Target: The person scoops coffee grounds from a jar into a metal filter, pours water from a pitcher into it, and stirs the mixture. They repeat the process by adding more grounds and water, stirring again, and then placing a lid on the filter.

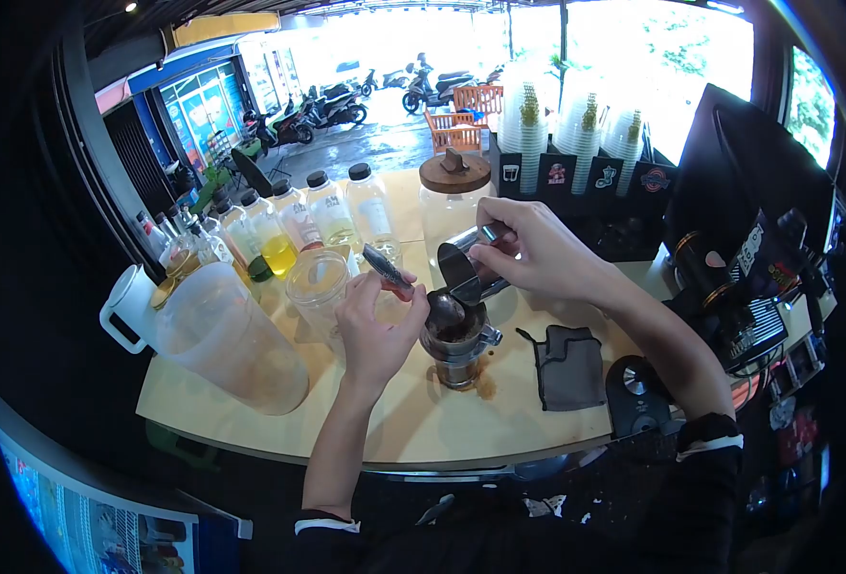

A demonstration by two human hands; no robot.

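My left hand [381, 320] is closed on the handle of a spoon [447, 314], whose bowl is over a glass [458, 368] with dark contents. My right hand [528, 244] grips a small metal pitcher [466, 268], tilted with its mouth down toward the spoon. A metal piece with a side knob [488, 337] sits at the glass's top. Brown stains lie on the table beside the glass. Whether liquid is flowing from the pitcher cannot be made out.
On the table [251, 435] stand a large translucent pitcher [227, 335], a clear jar [320, 287], a wooden-lidded jar [454, 182] and several bottles [327, 206]. A grey cloth [570, 368] lies right of the glass. Stacked cups [579, 120] stand at the back.
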